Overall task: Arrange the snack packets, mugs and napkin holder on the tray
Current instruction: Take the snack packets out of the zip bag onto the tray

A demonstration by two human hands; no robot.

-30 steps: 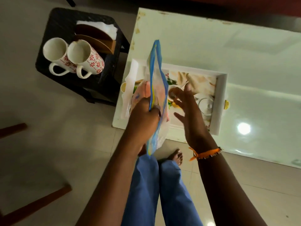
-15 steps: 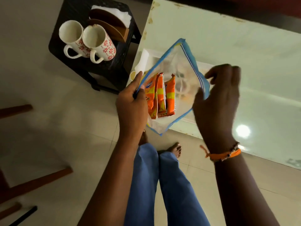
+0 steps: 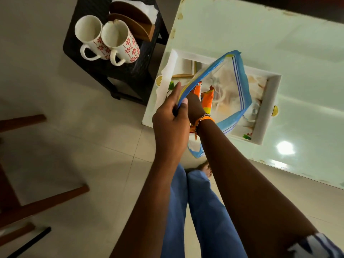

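A clear zip bag with a blue rim [image 3: 232, 86] hangs over the white tray [image 3: 268, 108] on the table. My left hand [image 3: 169, 123] pinches the bag's near rim and holds its mouth apart. My right hand [image 3: 195, 107] is pushed inside the bag, against the orange snack packets [image 3: 207, 100]; its fingers are hidden. Two white mugs with red flowers [image 3: 89, 34] [image 3: 119, 40] lie on their sides on a black stool. Behind them stands the wooden napkin holder [image 3: 134, 21] with white napkins.
The black stool [image 3: 130, 67] stands just left of the pale glossy table [image 3: 260, 34]. The tray has a printed floor and small yellow handles. Wooden chair legs [image 3: 46, 202] cross the tiled floor at the left. My legs in blue trousers are below.
The bag's mouth has been pulled wide. My right hand went from the bag's far edge down into the bag beside the orange packets. My left hand kept its hold on the rim.
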